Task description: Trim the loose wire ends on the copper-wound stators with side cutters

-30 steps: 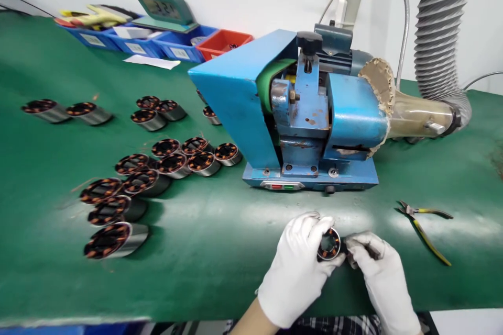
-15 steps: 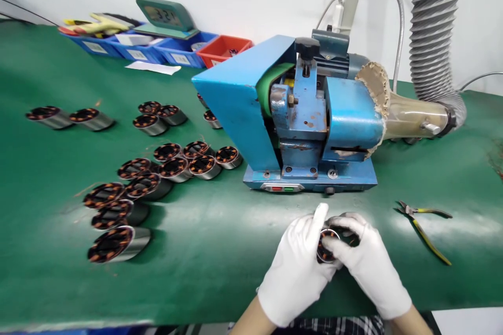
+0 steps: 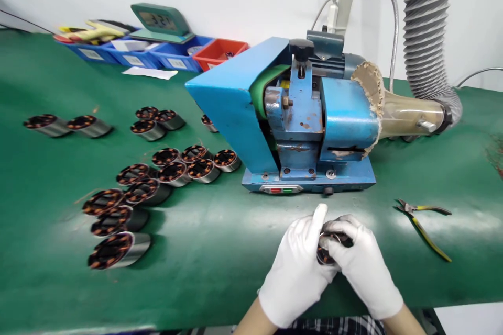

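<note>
Both my hands wear white gloves and meet near the front edge of the green table. My left hand (image 3: 294,267) cups a small metal stator with copper windings (image 3: 324,252), index finger pointing up. My right hand (image 3: 359,264) curls over the same stator from the right, its fingers covering most of it. Only a sliver of the stator's dark winding face shows between the gloves.
A blue bench machine (image 3: 291,115) stands just behind my hands, joined to a ribbed extraction hose (image 3: 426,31). Several wound stators (image 3: 157,172) lie to the left. Yellow-handled pliers (image 3: 422,220) lie at the right. Blue and red bins (image 3: 176,52) and a green clock (image 3: 159,21) sit at the back.
My right hand has moved from the stator's right side up and over it, hiding most of its face. The left hand's index finger has lifted. The view shifted slightly.
</note>
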The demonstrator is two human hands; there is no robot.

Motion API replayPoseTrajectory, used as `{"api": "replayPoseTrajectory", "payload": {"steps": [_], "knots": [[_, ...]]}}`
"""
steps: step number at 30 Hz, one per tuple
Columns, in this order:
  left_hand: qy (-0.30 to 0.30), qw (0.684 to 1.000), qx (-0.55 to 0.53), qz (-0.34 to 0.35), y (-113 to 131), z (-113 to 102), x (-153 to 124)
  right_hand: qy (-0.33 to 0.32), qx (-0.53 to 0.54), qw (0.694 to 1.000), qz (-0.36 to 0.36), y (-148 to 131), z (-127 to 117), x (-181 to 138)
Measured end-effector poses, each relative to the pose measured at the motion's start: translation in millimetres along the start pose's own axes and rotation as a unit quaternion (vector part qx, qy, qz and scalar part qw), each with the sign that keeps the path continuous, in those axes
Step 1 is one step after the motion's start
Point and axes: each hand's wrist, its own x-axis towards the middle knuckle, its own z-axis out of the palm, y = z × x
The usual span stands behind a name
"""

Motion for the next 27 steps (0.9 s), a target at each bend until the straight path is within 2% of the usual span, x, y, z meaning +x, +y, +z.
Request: {"api": "replayPoseTrajectory", "payload": {"steps": [3, 6, 10, 13, 16, 17, 19, 21, 22, 24, 27], "knots": [[0.014, 1.0, 0.004, 0.009, 1.6, -1.2, 0.4, 0.016, 0.028, 0.999, -0.001, 4.8, -0.8, 0.6], [-0.004, 1.0, -0.013, -0.005, 6.1, -6.2, 2.7, 0.022, 0.018, 0.999, 0.019, 11.5, -10.8, -9.1], [-0.035, 0.998, -0.05, -0.024, 10.5, -11.3, 6.1, 0.015, -0.097, 0.995, -0.01, 22.6, -25.9, -19.4], [-0.039, 0.997, -0.055, -0.03, 9.5, -9.7, 6.1, 0.069, -0.203, 0.976, -0.049, 30.4, -46.2, -13.4], [-0.038, 0.998, -0.049, -0.03, 7.4, -9.5, 4.6, 0.15, -0.228, 0.96, -0.068, 29.4, -70.2, -11.2], [-0.04, 0.998, -0.046, -0.03, 7.4, -11.3, 3.9, 0.157, -0.226, 0.957, -0.092, 27.1, -75.0, -14.2], [-0.05, 0.998, -0.048, -0.015, 9.4, -17.8, 2.6, 0.1, -0.219, 0.954, -0.177, 22.2, -75.9, -24.9], [-0.067, 0.996, -0.06, 0.018, 14.0, -26.3, 2.1, -0.007, -0.23, 0.937, -0.261, 20.3, -65.4, -37.4], [-0.077, 0.994, -0.067, 0.038, 17.0, -30.1, 2.5, -0.047, -0.242, 0.927, -0.282, 21.1, -57.6, -42.6], [-0.095, 0.991, -0.075, 0.059, 23.0, -34.6, 5.4, -0.071, -0.256, 0.926, -0.27, 24.8, -41.5, -48.8], [-0.126, 0.988, -0.082, 0.041, 28.5, -33.4, 12.8, -0.055, -0.246, 0.949, -0.188, 29.0, -27.4, -48.1]]}}
